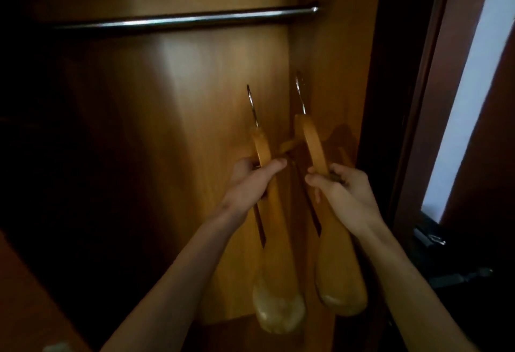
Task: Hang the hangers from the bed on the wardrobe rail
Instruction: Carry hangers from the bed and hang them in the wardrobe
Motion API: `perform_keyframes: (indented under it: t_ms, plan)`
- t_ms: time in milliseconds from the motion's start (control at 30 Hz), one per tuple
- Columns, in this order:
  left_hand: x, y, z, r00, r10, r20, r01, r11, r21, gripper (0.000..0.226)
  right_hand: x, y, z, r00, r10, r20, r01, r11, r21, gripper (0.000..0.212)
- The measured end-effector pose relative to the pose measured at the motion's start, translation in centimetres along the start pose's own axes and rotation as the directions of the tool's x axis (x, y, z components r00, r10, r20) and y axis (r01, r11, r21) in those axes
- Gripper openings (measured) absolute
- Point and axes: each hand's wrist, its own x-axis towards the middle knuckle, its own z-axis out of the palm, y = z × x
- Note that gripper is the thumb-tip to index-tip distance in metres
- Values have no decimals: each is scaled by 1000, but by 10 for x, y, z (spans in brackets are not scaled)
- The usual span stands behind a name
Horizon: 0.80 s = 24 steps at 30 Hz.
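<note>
I face an open wooden wardrobe. Its metal rail (184, 19) runs across the top and nothing hangs on it. My left hand (250, 181) grips one wooden hanger (274, 273) seen edge-on, its metal hook pointing up well below the rail. My right hand (341, 188) grips a second wooden hanger (338, 262) just to the right, also edge-on with its hook up. Both hangers are side by side, close to the wardrobe's right side panel.
The wardrobe's back panel (172, 128) is lit in the middle; its left part is dark. The right side panel (354, 59) stands close to the hangers. A dark door frame (418, 101) and a bright wall strip (471, 87) lie to the right.
</note>
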Motion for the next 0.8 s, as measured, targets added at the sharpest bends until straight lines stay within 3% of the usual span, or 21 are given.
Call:
perform_keyframes:
  t_ms: [167,433,567,800]
  plan:
    - [81,59,-16,993,107,41,-108,994,17,27,74,-55,5,993,-54,-104,52,998,-21,11]
    - [169,128,-23,968,234,95,-234,972,-8,42,155,-106,15,988,-43,-147,44,999,5,22]
    - [202,139,-16,966,229,117,-228,973,-18,33,182,-113,18,986,-27,-167,28,1000,4,24]
    - [243,135,-6,981,140,132,-129,988,-88,48,214,-118,23,991,-18,-134,14,1000,-28,27]
